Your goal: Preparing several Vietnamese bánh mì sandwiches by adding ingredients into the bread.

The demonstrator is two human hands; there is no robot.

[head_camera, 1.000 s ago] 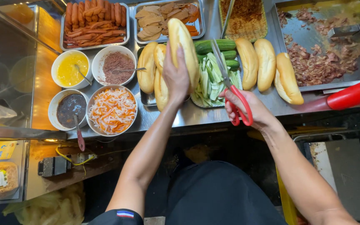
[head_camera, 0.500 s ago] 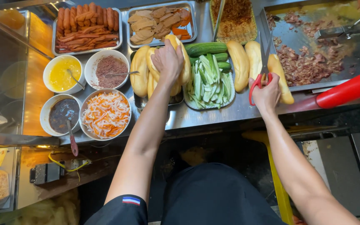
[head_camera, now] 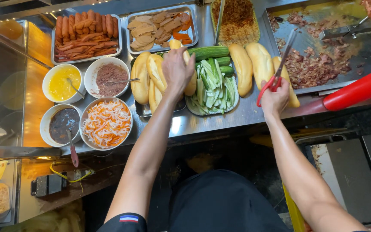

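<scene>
Sandwich counter, steel top: two hands at work over bread and fillings.

Left hand [head_camera: 176, 68] closed around a pale, smooth-crusted bread roll [head_camera: 189, 81], held over the heap of like rolls [head_camera: 141, 79] and beside the tray of sliced green cucumber [head_camera: 213, 88]. Right hand [head_camera: 275, 98] fingers through the red handles of scissors [head_camera: 275, 73], blades pointing up toward the chopped browned meat on the griddle [head_camera: 314, 64]; two more rolls [head_camera: 252, 66] lie between the hands. Round bowl of shredded carrot and white radish [head_camera: 107, 123] at left; glossy red squeeze bottle [head_camera: 359, 89] at right.
</scene>
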